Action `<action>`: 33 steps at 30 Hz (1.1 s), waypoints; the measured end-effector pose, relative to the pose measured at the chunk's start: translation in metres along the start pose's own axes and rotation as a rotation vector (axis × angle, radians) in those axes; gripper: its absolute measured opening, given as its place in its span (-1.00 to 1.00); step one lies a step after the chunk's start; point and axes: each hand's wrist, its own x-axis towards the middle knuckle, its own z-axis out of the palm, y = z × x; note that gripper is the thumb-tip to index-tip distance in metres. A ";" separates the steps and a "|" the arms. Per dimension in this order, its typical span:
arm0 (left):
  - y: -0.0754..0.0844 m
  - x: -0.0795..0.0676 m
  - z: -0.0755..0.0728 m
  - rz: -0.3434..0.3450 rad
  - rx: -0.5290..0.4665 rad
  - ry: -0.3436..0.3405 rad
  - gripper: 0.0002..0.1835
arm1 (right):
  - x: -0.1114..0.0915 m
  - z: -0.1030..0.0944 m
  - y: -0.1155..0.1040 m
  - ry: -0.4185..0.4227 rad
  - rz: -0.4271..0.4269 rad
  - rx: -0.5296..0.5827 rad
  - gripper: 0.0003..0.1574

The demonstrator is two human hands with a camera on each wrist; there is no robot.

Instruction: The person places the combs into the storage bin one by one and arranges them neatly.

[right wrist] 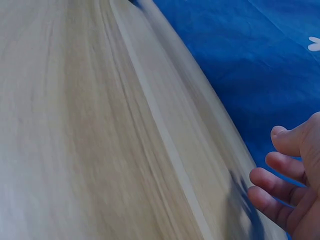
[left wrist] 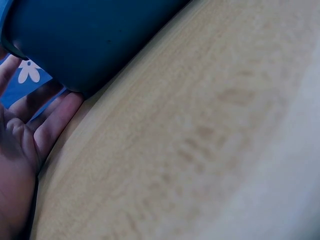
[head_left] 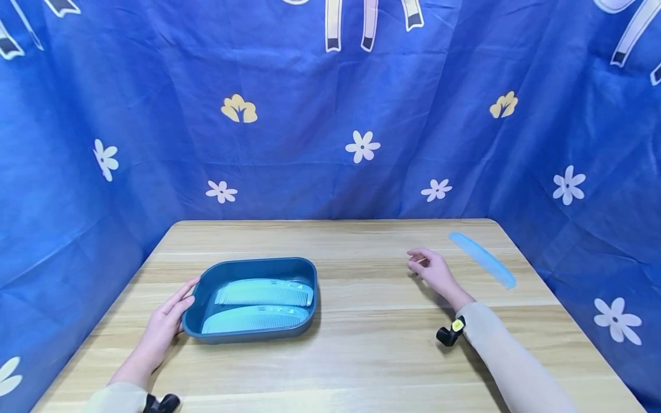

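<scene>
A dark teal plastic tub (head_left: 249,338) stands on the left half of the table. My left hand (head_left: 162,328) holds it by its left end, with the thumb at the rim and other fingers against the outer wall; the left wrist view shows fingertips (left wrist: 70,102) at the tub's lower corner. Inside lie two light blue combs, one farther back (head_left: 263,291) and one nearer (head_left: 255,319), roughly parallel. My right hand (head_left: 434,271) is over the table with loosely bent fingers and nothing in them. To its right lies a translucent blue comb (head_left: 482,259), set at a slant.
The wood-grain table (head_left: 361,355) has rounded far corners. Blue cloth (head_left: 310,115) with white flowers hangs behind it and along both sides. A small black wrist camera (head_left: 448,335) is strapped at my right sleeve, another (head_left: 164,403) at my left.
</scene>
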 end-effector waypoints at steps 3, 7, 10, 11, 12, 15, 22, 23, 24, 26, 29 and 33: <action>0.001 0.000 0.001 -0.001 -0.008 0.000 -0.48 | 0.000 -0.005 0.008 0.020 0.018 -0.019 -0.57; -0.002 0.000 0.001 -0.001 -0.012 -0.005 -0.48 | 0.002 -0.013 0.017 0.040 0.031 -0.052 -0.59; -0.004 0.000 0.002 -0.006 -0.002 -0.005 -0.48 | 0.002 -0.020 0.026 0.061 0.032 -0.087 -0.59; -0.004 0.000 0.002 -0.006 -0.001 -0.005 -0.48 | 0.001 -0.022 0.028 0.064 0.037 -0.092 -0.59; -0.005 0.000 0.002 -0.006 0.002 -0.003 -0.48 | 0.001 -0.025 0.029 0.071 0.039 -0.099 -0.59; -0.005 0.001 0.001 0.002 0.003 -0.005 -0.47 | 0.000 -0.033 0.032 0.086 0.048 -0.116 -0.59; -0.003 0.002 -0.001 0.003 0.001 -0.002 -0.47 | -0.004 -0.049 0.043 0.107 0.068 -0.145 -0.59; -0.003 0.002 -0.001 0.002 0.001 0.000 -0.48 | -0.005 -0.052 0.044 0.109 0.069 -0.157 -0.59; -0.003 0.002 -0.001 0.002 -0.001 0.001 -0.48 | -0.006 -0.053 0.045 0.112 0.069 -0.170 -0.60; -0.003 0.002 -0.001 0.004 -0.005 0.003 -0.48 | -0.008 -0.058 0.048 0.114 0.066 -0.194 -0.60; -0.003 0.002 -0.001 0.005 -0.019 0.000 -0.48 | -0.010 -0.064 0.052 0.139 0.076 -0.217 -0.60; -0.002 0.002 0.000 0.004 -0.017 -0.003 -0.47 | -0.011 -0.075 0.056 0.165 0.087 -0.247 -0.60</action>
